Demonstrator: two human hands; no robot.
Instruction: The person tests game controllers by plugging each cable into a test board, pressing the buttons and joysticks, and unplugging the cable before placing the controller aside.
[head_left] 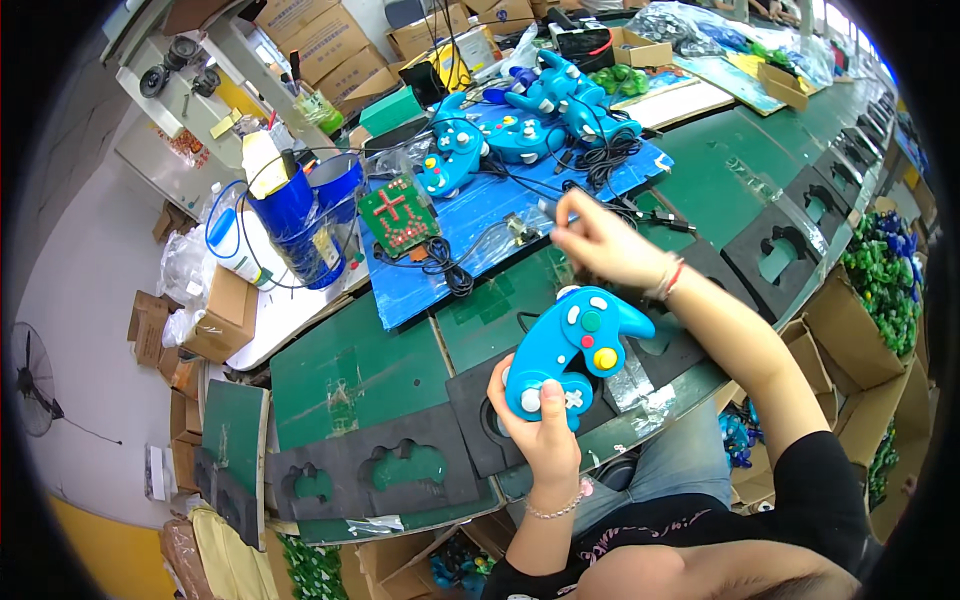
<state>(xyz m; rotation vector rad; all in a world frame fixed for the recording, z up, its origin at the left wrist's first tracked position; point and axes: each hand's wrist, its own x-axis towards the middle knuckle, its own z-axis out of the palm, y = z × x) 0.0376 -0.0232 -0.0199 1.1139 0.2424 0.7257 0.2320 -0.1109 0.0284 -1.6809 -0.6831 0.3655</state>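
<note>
My left hand [541, 437] grips a light-blue game controller [566, 350] by its left side, its buttons facing up and the thumb near the white stick. The controller has a yellow stick and white, green and red buttons. My right hand [604, 241] is raised just beyond it, fingers curled together above the edge of a blue board [400, 294]. Whatever those fingers may hold is too small to make out. Close to them lie a small metal connector piece [518, 229] and dark cables. A green circuit board [398, 217] with a coiled black cable [447, 268] lies farther left.
Several blue controllers [455, 150] with tangled cables are heaped on the far part of the blue board. Blue bins [296, 225] stand at the left. Black foam pads [405, 470] with cut-outs line the green bench's near edge. Open cartons [858, 320] of coloured parts stand at the right.
</note>
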